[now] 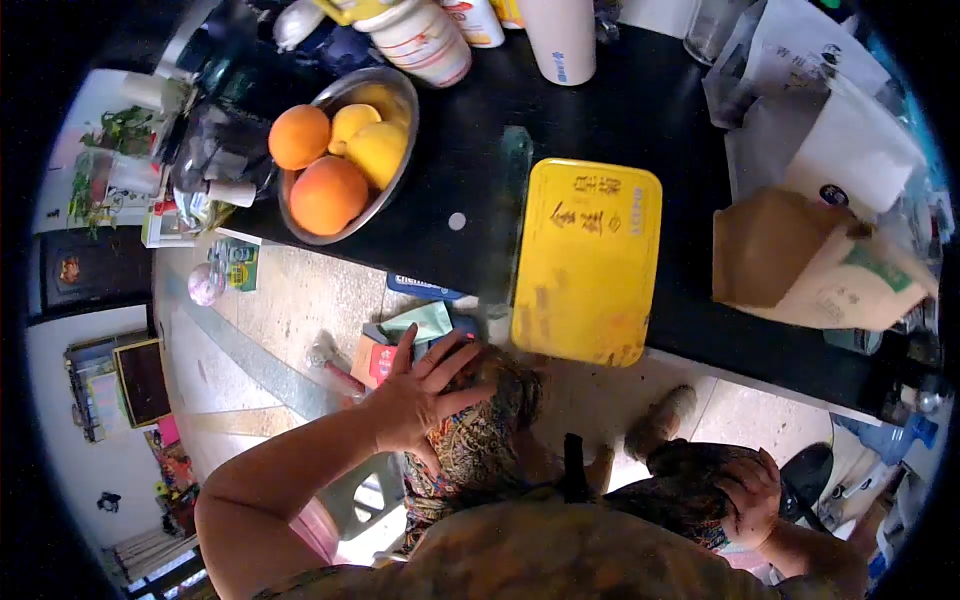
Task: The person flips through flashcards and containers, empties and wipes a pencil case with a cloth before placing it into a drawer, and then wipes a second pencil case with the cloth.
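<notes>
My left hand [425, 390] has its fingers spread over my left knee, on patterned trousers [455, 445], and holds nothing. On my other knee lies my right hand [752, 497], its fingers stretched over the dark cloth and no object visible in it. Just ahead of my knees, a flat yellow box [588, 260] with dark printed characters rests at the front edge of the black table [460, 150]. A metal bowl [412, 95] to its left holds two orange fruits [328, 195] and two yellow ones [376, 150]. Neither hand touches the box or the bowl.
A brown paper bag [775, 250] and white bags [850, 140] crowd the table's right side. At the back stand a pale tumbler [560, 40] and a striped pitcher [425, 45]. Packages [420, 325] and a clear bottle [335, 365] are below the table's edge, near my left hand.
</notes>
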A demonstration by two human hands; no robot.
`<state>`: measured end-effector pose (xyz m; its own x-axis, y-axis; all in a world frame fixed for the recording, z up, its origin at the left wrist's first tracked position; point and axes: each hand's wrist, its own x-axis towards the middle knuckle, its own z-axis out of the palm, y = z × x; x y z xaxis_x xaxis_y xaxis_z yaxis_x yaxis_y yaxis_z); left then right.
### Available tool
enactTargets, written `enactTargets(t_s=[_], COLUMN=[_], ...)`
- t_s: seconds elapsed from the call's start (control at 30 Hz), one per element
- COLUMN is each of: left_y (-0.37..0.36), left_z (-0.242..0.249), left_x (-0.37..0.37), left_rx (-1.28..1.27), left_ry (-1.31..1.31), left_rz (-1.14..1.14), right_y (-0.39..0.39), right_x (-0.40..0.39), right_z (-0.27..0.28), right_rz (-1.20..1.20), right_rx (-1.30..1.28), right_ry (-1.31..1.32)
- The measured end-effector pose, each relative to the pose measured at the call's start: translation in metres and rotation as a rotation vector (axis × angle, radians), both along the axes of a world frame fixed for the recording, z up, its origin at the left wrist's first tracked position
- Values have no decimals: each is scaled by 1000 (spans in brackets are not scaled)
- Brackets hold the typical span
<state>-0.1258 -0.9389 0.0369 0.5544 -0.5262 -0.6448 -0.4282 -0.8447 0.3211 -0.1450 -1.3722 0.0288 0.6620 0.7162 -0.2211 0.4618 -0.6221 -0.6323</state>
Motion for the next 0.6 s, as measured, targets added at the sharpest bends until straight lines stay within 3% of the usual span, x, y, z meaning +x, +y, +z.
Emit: enactTargets(t_s=[0.23,0.4,0.53,0.6], left_y=[17,31,51,56], left_z=[-7,0,-11,-21], left_x=[-70,-100,-134,-155], left_rx=[-152,-154,-183,-297], left_ry=[-359,-448,-568,-658], left_rz=[73,134,314,524], right_y=[32,50,73,87], right_x=[-48,-49,-48,-48], right_z=[-9,-17,-24,-23], right_rz=[-111,-109,-202,-201], right_rx=[-144,-159,-125,-135], right_ry=[-448,-517,-627,-634])
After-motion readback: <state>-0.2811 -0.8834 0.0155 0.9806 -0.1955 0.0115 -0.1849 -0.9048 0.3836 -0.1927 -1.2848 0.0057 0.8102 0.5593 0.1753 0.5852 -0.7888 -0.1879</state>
